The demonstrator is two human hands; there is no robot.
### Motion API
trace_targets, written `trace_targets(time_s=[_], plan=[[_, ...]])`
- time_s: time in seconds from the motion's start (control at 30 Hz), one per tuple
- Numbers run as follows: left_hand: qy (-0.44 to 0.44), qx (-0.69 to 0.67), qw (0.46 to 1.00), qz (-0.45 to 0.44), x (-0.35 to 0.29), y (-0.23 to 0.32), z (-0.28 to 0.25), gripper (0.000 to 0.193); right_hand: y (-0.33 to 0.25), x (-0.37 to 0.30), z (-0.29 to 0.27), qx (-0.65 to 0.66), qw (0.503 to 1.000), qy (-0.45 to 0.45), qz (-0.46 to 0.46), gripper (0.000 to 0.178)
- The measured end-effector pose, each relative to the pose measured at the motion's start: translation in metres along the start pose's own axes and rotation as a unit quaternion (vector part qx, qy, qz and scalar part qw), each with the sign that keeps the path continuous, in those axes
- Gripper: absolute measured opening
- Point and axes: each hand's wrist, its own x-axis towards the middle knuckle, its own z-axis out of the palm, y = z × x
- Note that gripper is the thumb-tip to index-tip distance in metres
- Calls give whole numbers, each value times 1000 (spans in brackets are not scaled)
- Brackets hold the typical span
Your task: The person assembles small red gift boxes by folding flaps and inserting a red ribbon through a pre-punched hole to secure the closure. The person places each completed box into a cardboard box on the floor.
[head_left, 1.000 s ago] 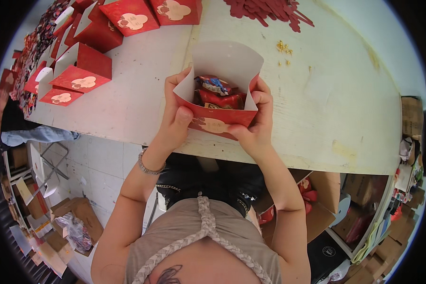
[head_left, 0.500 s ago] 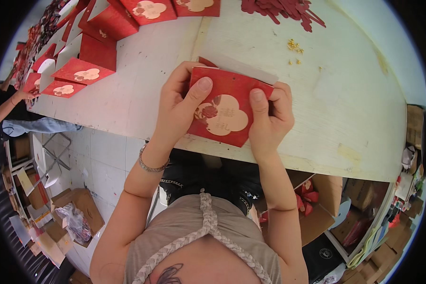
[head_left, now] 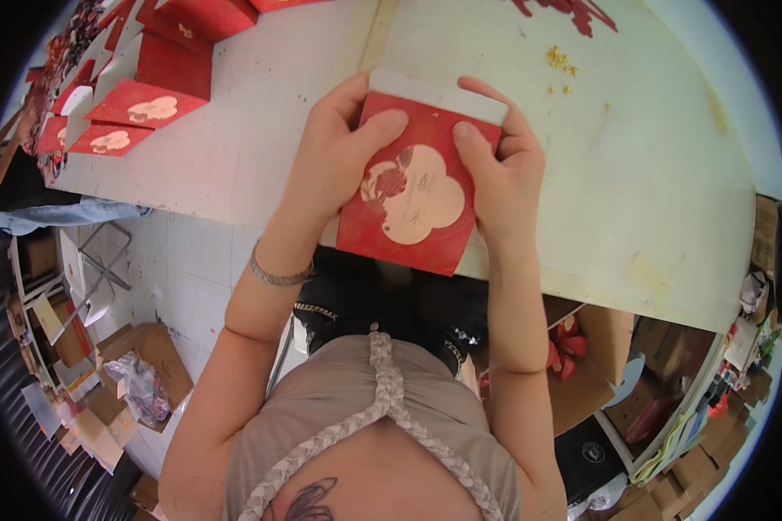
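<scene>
Above the near edge of the white table, both my hands hold a red folding paper gift box (head_left: 417, 200). Its front bears a pale, flower-shaped panel with a darker floral print, and a whitish flap stands up along its top. My left hand (head_left: 332, 152) grips the upper left side, thumb flat on the front and fingers behind. On the upper right, my right hand (head_left: 506, 169) holds it the same way, with one fingertip showing over the top of the flap. The fingers behind the box are mostly hidden.
Several open red boxes (head_left: 170, 74) stand at the far left. Small gold pieces (head_left: 562, 62) and dark red strips (head_left: 573, 10) lie beyond my right hand. Below the table are a carton with red bows (head_left: 612, 347) and a folding stool (head_left: 105, 260). Another person's jeans (head_left: 70, 214) show at left.
The box has tipped so its front faces up more fully, and the whitish flap now shows along its top. Both hands have shifted slightly up with it. The view has moved a little.
</scene>
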Motion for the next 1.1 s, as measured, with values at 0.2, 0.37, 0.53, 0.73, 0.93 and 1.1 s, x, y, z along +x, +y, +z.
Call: trace_targets(time_s=[0.2,0.37,0.53,0.73,0.93,1.1], plan=[[-78,88,993,3,7,7,-12,32,15,5,-4,6,997,-18,-76,21],[-53,111,985,120,8,11,2,24,-5,10,1,95,994,-36,48,46],[-50,77,995,37,6,12,-13,24,-10,3,3,-46,994,-49,-87,17],[-163,68,980,94,5,13,-25,18,5,1,-8,-36,977,-121,-169,19],[-128,112,979,111,-2,9,-20,21,5,10,-22,-118,955,-183,-202,18],[-183,246,933,187,-8,20,-19,21,-17,-9,-4,42,995,-89,5,14]])
